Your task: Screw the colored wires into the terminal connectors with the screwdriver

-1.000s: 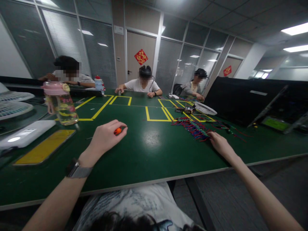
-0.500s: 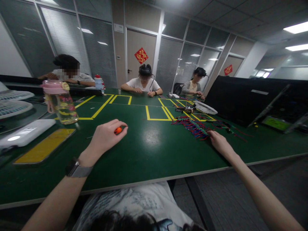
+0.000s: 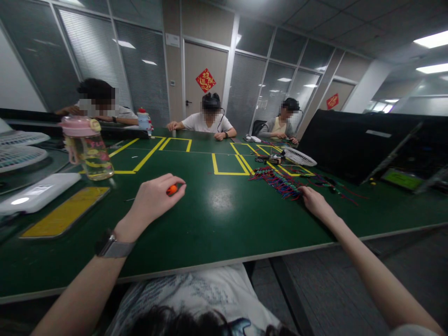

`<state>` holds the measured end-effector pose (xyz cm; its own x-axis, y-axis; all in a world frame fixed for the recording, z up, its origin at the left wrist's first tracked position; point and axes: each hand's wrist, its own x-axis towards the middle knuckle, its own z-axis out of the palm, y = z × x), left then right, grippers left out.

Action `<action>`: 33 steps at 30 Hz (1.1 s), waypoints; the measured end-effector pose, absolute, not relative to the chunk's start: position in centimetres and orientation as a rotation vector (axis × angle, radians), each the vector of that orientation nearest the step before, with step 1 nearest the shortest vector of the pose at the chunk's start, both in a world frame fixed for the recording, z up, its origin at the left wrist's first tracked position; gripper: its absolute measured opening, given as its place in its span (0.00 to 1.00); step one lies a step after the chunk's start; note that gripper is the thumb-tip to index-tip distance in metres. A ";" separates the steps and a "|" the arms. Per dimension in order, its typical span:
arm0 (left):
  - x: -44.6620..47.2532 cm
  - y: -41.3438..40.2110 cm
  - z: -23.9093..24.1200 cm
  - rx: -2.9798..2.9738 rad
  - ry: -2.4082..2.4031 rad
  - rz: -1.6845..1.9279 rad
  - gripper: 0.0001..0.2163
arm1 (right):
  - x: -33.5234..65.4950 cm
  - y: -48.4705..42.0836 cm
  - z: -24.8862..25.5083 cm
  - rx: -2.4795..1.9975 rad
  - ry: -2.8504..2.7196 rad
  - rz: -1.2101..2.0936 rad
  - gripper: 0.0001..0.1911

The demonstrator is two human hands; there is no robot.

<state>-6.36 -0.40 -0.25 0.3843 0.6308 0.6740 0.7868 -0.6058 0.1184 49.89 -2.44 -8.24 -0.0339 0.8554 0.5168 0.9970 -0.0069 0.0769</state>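
Note:
My left hand (image 3: 154, 196) rests on the table with its fingers curled around what looks like a screwdriver, whose orange end (image 3: 171, 189) shows between thumb and fingers. A thin metal shaft (image 3: 129, 199) sticks out on the hand's other side; the middle is hidden. At the right, my right hand (image 3: 317, 203) pinches the near end of a bundle of wires (image 3: 280, 182), red, blue and green, that lies flat on the table. Its fingertips are small in view, so how many wires they grip I cannot tell.
A pink-lidded bottle (image 3: 89, 149), a white device (image 3: 38, 191) and a yellow phone-shaped slab (image 3: 66, 212) stand or lie at left. Yellow tape marks the green table (image 3: 210, 233). A black monitor (image 3: 353, 144) and white fan (image 3: 299, 157) are at right. Several people sit opposite.
My right hand has shifted slightly left, and the near end of the wire bundle has moved with it. My left hand stays put. The middle person opposite has reached an arm outward.

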 end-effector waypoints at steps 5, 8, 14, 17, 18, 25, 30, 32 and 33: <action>-6.4 -0.4 -0.3 -2.427 -1.264 -1.022 0.13 | 50.5 -1.7 -8.3 -1.900 -1.990 -0.625 0.20; -6.4 -0.3 -0.3 -2.432 -1.266 -1.018 0.12 | 50.8 -1.2 -8.3 -1.918 -2.009 -0.612 0.21; -6.4 -0.4 -0.3 -2.435 -1.271 -1.021 0.12 | 50.8 -0.4 -7.9 -1.894 -2.022 -0.595 0.21; -6.4 -0.5 -0.3 -2.441 -1.272 -1.019 0.12 | 50.7 -0.1 -7.8 -1.908 -2.036 -0.559 0.21; -6.4 -0.5 -0.2 -2.443 -1.271 -1.019 0.12 | 50.7 -0.1 -7.8 -1.912 -2.030 -0.550 0.21; -6.4 -0.5 -0.3 -2.448 -1.275 -1.009 0.13 | 51.5 0.2 -8.4 -1.854 -1.969 -0.502 0.19; -6.3 -0.4 -0.4 -2.442 -1.295 -1.005 0.13 | 51.7 0.5 -8.8 -1.806 -1.967 -0.510 0.17; -6.3 -0.4 -0.4 -2.443 -1.293 -1.006 0.13 | 51.6 0.6 -8.8 -1.797 -1.981 -0.506 0.16; -6.3 -0.4 -0.4 -2.443 -1.291 -1.009 0.13 | 51.5 0.6 -8.8 -1.795 -1.990 -0.502 0.16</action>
